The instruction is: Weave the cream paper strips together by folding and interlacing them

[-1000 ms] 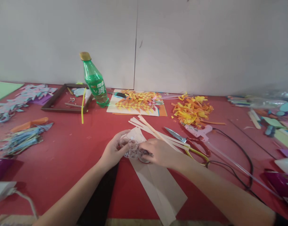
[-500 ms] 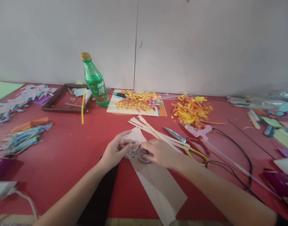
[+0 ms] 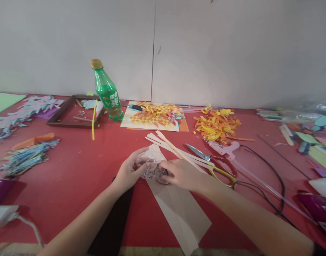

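Observation:
My left hand (image 3: 132, 169) grips the left side of a clear plastic case (image 3: 149, 173) with small dark-and-white pieces in it; its exact kind is unclear. At the right part of the case, my right hand (image 3: 178, 173) has its fingers curled in a pinch. What lies between those fingertips is hidden. Beneath the case are pale paper sheets (image 3: 176, 202), one crossing another. Cream paper strips (image 3: 173, 146) fan out just beyond my hands. To the right lie scissors with red handles (image 3: 223, 163) and a yellow-handled tool (image 3: 218, 178), partly behind my right forearm.
A green bottle (image 3: 108, 94) stands behind my hands, beside a brown frame (image 3: 69, 124). Yellow and orange woven paper (image 3: 157, 115) and loose strips (image 3: 217, 124) lie at the back. A pink glue gun (image 3: 224, 148) trails a black cable rightward. A dark flat object (image 3: 115, 217) lies near my left forearm.
The fingers of my right hand have shifted slightly at the case, and a dark piece shows beside them. My left hand stays in place.

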`<action>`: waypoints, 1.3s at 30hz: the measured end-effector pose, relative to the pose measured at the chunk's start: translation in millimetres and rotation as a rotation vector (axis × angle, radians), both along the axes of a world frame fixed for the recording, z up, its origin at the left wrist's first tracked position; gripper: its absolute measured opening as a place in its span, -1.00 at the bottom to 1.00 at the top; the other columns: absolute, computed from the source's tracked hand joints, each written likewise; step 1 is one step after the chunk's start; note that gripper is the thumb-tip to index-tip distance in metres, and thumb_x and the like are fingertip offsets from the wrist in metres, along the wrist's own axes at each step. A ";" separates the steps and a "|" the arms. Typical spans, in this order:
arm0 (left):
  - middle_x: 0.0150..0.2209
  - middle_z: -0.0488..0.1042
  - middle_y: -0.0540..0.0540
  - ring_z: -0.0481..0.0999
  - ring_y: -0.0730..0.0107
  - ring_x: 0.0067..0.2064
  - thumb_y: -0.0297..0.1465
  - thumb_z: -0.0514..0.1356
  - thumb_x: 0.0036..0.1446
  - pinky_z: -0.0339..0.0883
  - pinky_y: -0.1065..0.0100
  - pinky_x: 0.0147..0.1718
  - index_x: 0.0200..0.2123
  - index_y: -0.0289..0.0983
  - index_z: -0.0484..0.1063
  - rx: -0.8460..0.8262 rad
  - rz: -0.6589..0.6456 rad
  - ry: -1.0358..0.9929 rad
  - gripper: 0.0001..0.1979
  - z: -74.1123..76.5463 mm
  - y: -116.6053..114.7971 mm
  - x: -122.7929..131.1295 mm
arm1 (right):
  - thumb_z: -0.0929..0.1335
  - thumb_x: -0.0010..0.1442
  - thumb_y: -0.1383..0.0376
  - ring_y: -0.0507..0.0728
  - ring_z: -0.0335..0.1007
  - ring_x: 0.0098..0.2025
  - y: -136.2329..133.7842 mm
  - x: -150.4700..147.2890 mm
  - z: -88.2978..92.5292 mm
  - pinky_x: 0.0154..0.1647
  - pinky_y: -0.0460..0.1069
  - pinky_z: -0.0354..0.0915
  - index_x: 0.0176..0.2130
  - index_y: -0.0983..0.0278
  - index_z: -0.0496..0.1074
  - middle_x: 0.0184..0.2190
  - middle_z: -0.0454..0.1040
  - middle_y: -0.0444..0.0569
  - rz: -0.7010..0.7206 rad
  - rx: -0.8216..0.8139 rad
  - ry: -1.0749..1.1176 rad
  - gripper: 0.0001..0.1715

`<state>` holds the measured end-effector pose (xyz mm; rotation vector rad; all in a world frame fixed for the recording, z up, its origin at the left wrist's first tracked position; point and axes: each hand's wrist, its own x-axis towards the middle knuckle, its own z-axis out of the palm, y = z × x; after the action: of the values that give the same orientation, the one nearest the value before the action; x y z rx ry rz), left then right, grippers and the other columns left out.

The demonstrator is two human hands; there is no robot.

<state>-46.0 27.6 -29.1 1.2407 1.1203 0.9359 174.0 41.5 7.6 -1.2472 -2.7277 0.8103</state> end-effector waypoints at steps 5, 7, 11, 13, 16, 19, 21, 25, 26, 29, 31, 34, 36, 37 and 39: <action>-0.06 0.57 -0.23 0.53 0.14 0.03 -0.27 0.23 0.16 0.43 0.29 -0.11 0.20 -0.26 0.18 -0.012 0.001 0.002 -0.43 -3.7 -0.1 -0.5 | 0.37 0.19 0.28 0.11 0.39 -0.36 -0.4 1.1 3.7 -0.40 -0.07 0.07 -0.10 0.24 0.39 -0.40 0.50 -0.07 -0.037 0.004 0.010 -0.75; -0.05 0.56 -0.23 0.53 0.14 0.04 -0.26 0.23 0.16 0.43 0.30 -0.10 0.20 -0.26 0.19 -0.019 -0.004 -0.006 -0.43 -3.4 -0.4 -0.7 | 0.37 0.19 0.28 0.09 0.38 -0.38 -0.9 0.6 2.8 -0.40 -0.08 0.09 0.02 0.21 0.37 -0.42 0.49 -0.09 -0.038 -0.034 0.039 -0.63; -0.06 0.57 -0.22 0.54 0.17 0.01 -0.25 0.24 0.16 0.43 0.32 -0.11 0.20 -0.25 0.18 -0.033 -0.003 -0.029 -0.42 -1.9 -0.4 -1.3 | 0.38 0.18 0.29 0.04 0.33 -0.47 -1.5 -1.1 3.5 -0.40 -0.09 0.11 0.04 0.18 0.41 -0.50 0.44 -0.16 -0.037 -0.113 0.101 -0.59; -0.06 0.57 -0.23 0.55 0.18 0.00 -0.25 0.23 0.16 0.43 0.32 -0.11 0.21 -0.26 0.17 -0.032 0.001 -0.036 -0.41 -2.1 0.3 -1.4 | 0.39 0.17 0.29 0.03 0.32 -0.47 -1.2 -1.2 5.9 -0.41 -0.10 0.11 -0.01 0.20 0.43 -0.51 0.44 -0.17 -0.059 -0.128 0.110 -0.64; -0.07 0.58 -0.24 0.55 0.16 0.00 -0.24 0.24 0.15 0.44 0.33 -0.14 0.21 -0.27 0.16 -0.031 0.019 -0.038 -0.39 -3.8 1.6 -1.1 | 0.39 0.14 0.32 0.04 0.34 -0.45 -0.5 -0.4 8.6 -0.40 -0.10 0.11 -0.10 0.23 0.45 -0.50 0.44 -0.16 -0.083 -0.122 0.098 -0.72; -0.08 0.58 -0.25 0.55 0.15 0.00 -0.23 0.25 0.13 0.45 0.33 -0.15 0.21 -0.28 0.16 -0.032 0.029 -0.043 -0.38 -5.1 2.0 -0.6 | 0.39 0.14 0.31 0.04 0.34 -0.45 -0.3 0.1 7.6 -0.40 -0.10 0.10 -0.08 0.22 0.43 -0.51 0.43 -0.17 -0.090 -0.118 0.098 -0.69; -0.07 0.57 -0.25 0.55 0.14 0.01 -0.24 0.25 0.13 0.45 0.31 -0.14 0.21 -0.28 0.16 -0.031 0.022 -0.045 -0.38 -5.2 1.6 -0.5 | 0.39 0.15 0.29 0.04 0.33 -0.47 -0.5 -0.4 5.6 -0.41 -0.10 0.09 -0.02 0.20 0.42 -0.51 0.43 -0.17 -0.077 -0.121 0.110 -0.64; -0.05 0.56 -0.26 0.54 0.12 0.03 -0.24 0.24 0.14 0.45 0.27 -0.11 0.20 -0.27 0.18 -0.015 0.020 -0.020 -0.40 -4.5 1.1 -0.8 | 0.38 0.16 0.28 0.04 0.32 -0.47 -0.5 -2.3 4.0 -0.42 -0.10 0.08 -0.07 0.21 0.45 -0.50 0.45 -0.15 -0.054 -0.122 0.099 -0.70; -0.04 0.56 -0.26 0.53 0.12 0.03 -0.24 0.24 0.14 0.45 0.27 -0.11 0.19 -0.27 0.18 -0.013 0.022 -0.013 -0.41 -4.2 1.1 -0.9 | 0.39 0.16 0.28 0.04 0.33 -0.47 -0.3 -2.6 4.5 -0.42 -0.10 0.07 -0.10 0.22 0.45 -0.49 0.45 -0.14 -0.063 -0.120 0.091 -0.73; -0.05 0.56 -0.25 0.53 0.13 0.03 -0.25 0.24 0.14 0.44 0.28 -0.09 0.20 -0.27 0.18 -0.013 0.017 -0.009 -0.41 -3.6 1.0 -0.5 | 0.39 0.13 0.30 0.05 0.34 -0.45 0.6 -2.3 7.4 -0.43 -0.10 0.06 -0.18 0.25 0.45 -0.49 0.45 -0.14 -0.096 -0.120 0.076 -0.81; -0.05 0.56 -0.25 0.53 0.14 0.03 -0.25 0.25 0.14 0.43 0.29 -0.09 0.20 -0.27 0.19 -0.015 0.018 -0.018 -0.41 -3.2 0.8 0.0 | 0.40 0.12 0.31 0.04 0.33 -0.46 1.3 -1.6 8.8 -0.43 -0.10 0.06 -0.20 0.25 0.44 -0.50 0.45 -0.14 -0.105 -0.128 0.078 -0.81; -0.05 0.56 -0.23 0.53 0.13 0.03 -0.24 0.25 0.13 0.44 0.29 -0.10 0.21 -0.26 0.19 -0.035 0.014 -0.058 -0.39 -2.1 0.5 0.7 | 0.39 0.12 0.31 0.05 0.34 -0.46 2.0 -1.3 8.6 -0.42 -0.10 0.08 -0.11 0.24 0.45 -0.50 0.46 -0.15 -0.107 -0.139 0.099 -0.72; -0.08 0.58 -0.22 0.55 0.14 0.00 -0.22 0.24 0.14 0.44 0.28 -0.09 0.20 -0.27 0.22 -0.058 0.024 -0.092 -0.40 -0.7 0.7 0.8 | 0.39 0.14 0.29 0.05 0.35 -0.45 2.2 -1.9 7.5 -0.40 -0.09 0.09 -0.03 0.21 0.44 -0.49 0.47 -0.15 -0.096 -0.142 0.115 -0.64; -0.10 0.59 -0.22 0.57 0.14 -0.02 -0.20 0.23 0.14 0.44 0.27 -0.08 0.19 -0.28 0.24 -0.072 0.036 -0.108 -0.41 0.1 0.9 0.7 | 0.39 0.15 0.28 0.05 0.35 -0.45 2.3 -2.3 6.9 -0.40 -0.09 0.09 0.00 0.19 0.44 -0.49 0.47 -0.14 -0.085 -0.143 0.119 -0.62; -0.13 0.61 -0.22 0.59 0.15 -0.06 -0.18 0.21 0.15 0.44 0.26 -0.08 0.18 -0.30 0.27 -0.093 0.063 -0.134 -0.42 1.0 1.4 0.4 | 0.38 0.16 0.25 0.05 0.34 -0.46 2.5 -3.1 5.9 -0.41 -0.09 0.09 0.02 0.16 0.44 -0.48 0.48 -0.14 -0.063 -0.144 0.122 -0.61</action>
<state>-45.6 29.0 -28.1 1.0566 1.0892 0.9885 170.9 44.0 13.6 -1.2560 -2.5607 1.0555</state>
